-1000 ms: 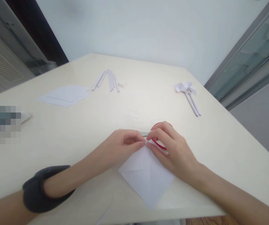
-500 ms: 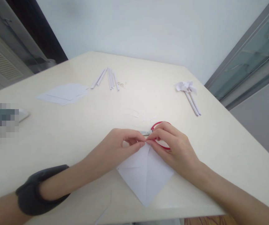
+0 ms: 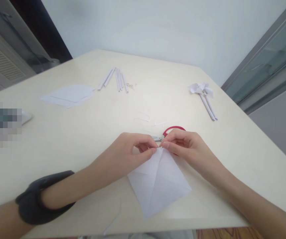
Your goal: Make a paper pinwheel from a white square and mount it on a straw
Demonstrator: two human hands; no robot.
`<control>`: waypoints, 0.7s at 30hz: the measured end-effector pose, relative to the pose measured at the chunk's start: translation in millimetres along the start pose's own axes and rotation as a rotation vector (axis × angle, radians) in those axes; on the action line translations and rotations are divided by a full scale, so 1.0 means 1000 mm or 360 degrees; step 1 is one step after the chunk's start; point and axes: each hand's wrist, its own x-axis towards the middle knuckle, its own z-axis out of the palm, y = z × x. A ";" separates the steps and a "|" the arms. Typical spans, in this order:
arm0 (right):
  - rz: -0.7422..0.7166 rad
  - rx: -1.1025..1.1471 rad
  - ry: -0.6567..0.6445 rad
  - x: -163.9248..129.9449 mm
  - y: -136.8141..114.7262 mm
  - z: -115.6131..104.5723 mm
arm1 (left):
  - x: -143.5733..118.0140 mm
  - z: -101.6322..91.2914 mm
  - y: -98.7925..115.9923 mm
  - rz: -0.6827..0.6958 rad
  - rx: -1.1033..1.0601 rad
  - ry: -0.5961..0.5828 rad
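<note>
A white square of paper (image 3: 158, 186) with diagonal creases hangs from my fingers close to the table's near edge, one corner toward me. My left hand (image 3: 135, 151) pinches its top corner between thumb and fingertips. Right beside it, my right hand (image 3: 182, 142) pinches the same corner, thumb on the near side. The two sets of fingertips almost touch. Just beyond them lie scissors (image 3: 175, 128) with red handles, one handle partly hidden behind my right hand and the blades pointing left.
Stacked white paper sheets (image 3: 68, 96) lie at the back left. Several rolled paper sticks (image 3: 119, 79) are near the back middle. Paper pinwheels (image 3: 201, 89) on sticks rest at the right. Thin paper strips (image 3: 160, 123) lie beyond the scissors; another strip (image 3: 112, 223) is near the front edge.
The paper has turned slightly, its near corner swinging left and its right corner dropping lower. My right hand has rolled so its thumb now shows on top of the corner.
</note>
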 end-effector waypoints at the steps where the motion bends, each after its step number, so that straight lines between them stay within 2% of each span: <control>1: 0.0033 0.0040 -0.0010 0.000 0.000 0.000 | 0.000 0.000 0.000 0.0001 -0.0009 0.0002; 6: 0.0148 0.0142 -0.0010 0.001 0.001 0.003 | 0.000 0.001 -0.005 -0.0041 -0.0097 -0.0060; 11: 0.0171 0.0205 -0.0053 -0.001 -0.002 0.008 | -0.001 0.006 -0.011 -0.0117 -0.0172 -0.0256; 13: 0.0172 0.0241 -0.0073 -0.002 -0.004 0.009 | -0.001 0.008 -0.012 -0.0102 -0.0204 -0.0248; 16: 0.0128 0.0163 -0.0033 -0.002 -0.005 0.008 | 0.000 0.010 -0.014 -0.0111 -0.0355 -0.0226; 21: -0.0013 -0.0118 -0.0021 -0.001 -0.004 0.005 | -0.001 0.010 -0.016 -0.0235 -0.0682 -0.0337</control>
